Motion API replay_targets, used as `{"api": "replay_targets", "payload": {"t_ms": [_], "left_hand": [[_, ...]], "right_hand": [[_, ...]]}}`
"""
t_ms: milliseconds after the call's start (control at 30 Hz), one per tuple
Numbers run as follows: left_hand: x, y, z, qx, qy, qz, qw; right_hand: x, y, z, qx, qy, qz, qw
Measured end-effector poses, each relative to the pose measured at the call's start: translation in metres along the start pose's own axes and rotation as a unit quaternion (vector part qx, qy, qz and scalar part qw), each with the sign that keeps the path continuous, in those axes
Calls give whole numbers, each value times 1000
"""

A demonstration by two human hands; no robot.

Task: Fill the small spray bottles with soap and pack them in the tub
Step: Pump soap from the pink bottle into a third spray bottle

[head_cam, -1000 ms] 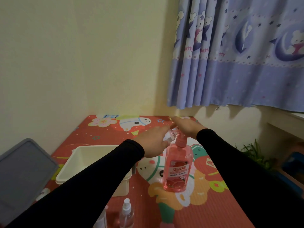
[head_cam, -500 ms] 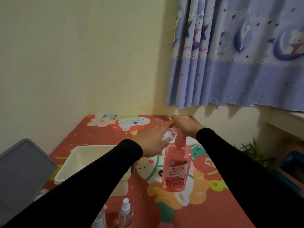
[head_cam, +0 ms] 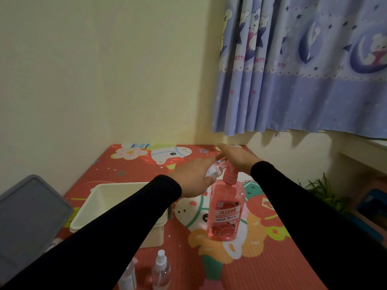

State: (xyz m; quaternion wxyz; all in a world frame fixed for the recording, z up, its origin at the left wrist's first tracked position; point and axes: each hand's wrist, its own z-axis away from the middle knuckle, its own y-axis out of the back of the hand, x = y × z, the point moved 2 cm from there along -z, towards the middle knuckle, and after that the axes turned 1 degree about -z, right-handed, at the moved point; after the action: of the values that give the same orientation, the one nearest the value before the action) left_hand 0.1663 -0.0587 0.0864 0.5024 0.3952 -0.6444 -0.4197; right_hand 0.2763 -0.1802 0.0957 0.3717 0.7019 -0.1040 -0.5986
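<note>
A pink soap pump bottle stands upright on the red mat. My left hand holds a small clear spray bottle tilted, its mouth at the pump's nozzle. My right hand lies flat on top of the pump head. A cream tub sits to the left, partly hidden by my left sleeve. Two more small spray bottles stand near the bottom edge, one with a white cap, another half hidden by my arm.
A grey lid or bin lies at the left edge. The red cartoon mat runs to the wall corner. A blue curtain hangs at the upper right, with a green plant below it.
The view has shifted slightly; both hands stay at the pump with the small bottle held at the nozzle.
</note>
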Motion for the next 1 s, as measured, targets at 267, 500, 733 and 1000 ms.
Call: {"api": "replay_targets", "payload": {"t_ms": [267, 500, 733, 1000], "left_hand": [[-2, -10, 2, -14, 4, 1, 1000], [1, 0, 0, -3, -5, -1, 1000], [-5, -9, -2, -11, -5, -10, 1000], [-3, -3, -2, -23, 2, -10, 1000]], "right_hand": [[13, -10, -1, -28, 1, 25, 999], [3, -1, 1, -9, 16, 32, 999], [6, -7, 1, -17, 24, 81, 996], [3, -4, 1, -17, 11, 60, 998]]}}
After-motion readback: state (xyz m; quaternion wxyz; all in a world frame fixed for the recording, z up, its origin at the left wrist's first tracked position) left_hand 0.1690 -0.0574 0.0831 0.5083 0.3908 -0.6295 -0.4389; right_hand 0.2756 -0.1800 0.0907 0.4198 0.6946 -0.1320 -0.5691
